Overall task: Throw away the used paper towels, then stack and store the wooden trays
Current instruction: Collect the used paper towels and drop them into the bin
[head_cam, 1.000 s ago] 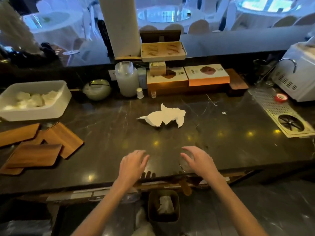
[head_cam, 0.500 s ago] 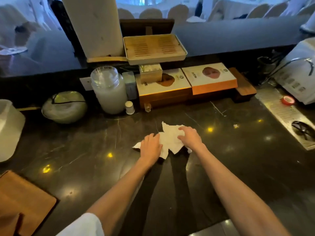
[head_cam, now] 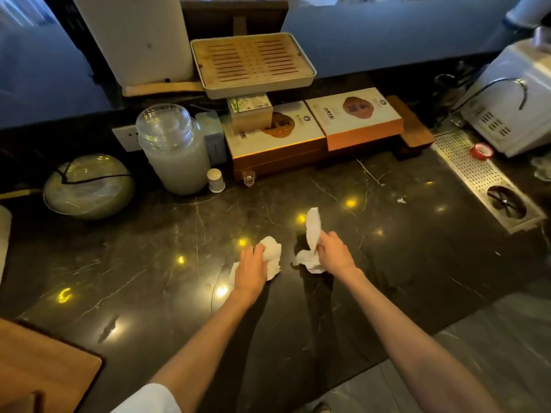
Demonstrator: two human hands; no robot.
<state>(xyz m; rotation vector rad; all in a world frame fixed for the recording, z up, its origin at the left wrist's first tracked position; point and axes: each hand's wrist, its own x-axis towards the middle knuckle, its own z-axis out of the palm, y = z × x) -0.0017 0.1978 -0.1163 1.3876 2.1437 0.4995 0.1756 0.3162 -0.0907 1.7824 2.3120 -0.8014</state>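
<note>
Formerly one heap, now parted: paper towel wad (head_cam: 272,254) clutched in left hand (head_cam: 252,271) grip, paper towel strip (head_cam: 313,226) pinched in right hand (head_cam: 334,255) grip, at bench (head_cam: 134,263) centre. Binning judged next; wooden tray (head_cam: 44,371), 7 o'clock, untouched.

A dark marble counter (head_cam: 402,263) with pale veins fills most of the view, its polished top dotted with small yellow reflections (head_cam: 351,202) of lights. Behind it runs a raised blue-grey ledge (head_cam: 387,40), with a white wall socket (head_cam: 125,138) set in the black upstand below it and a broad white panel (head_cam: 134,37) standing at the left. Grey veined floor tiles (head_cam: 492,353) show at the lower right — past the counter's near edge.
</note>
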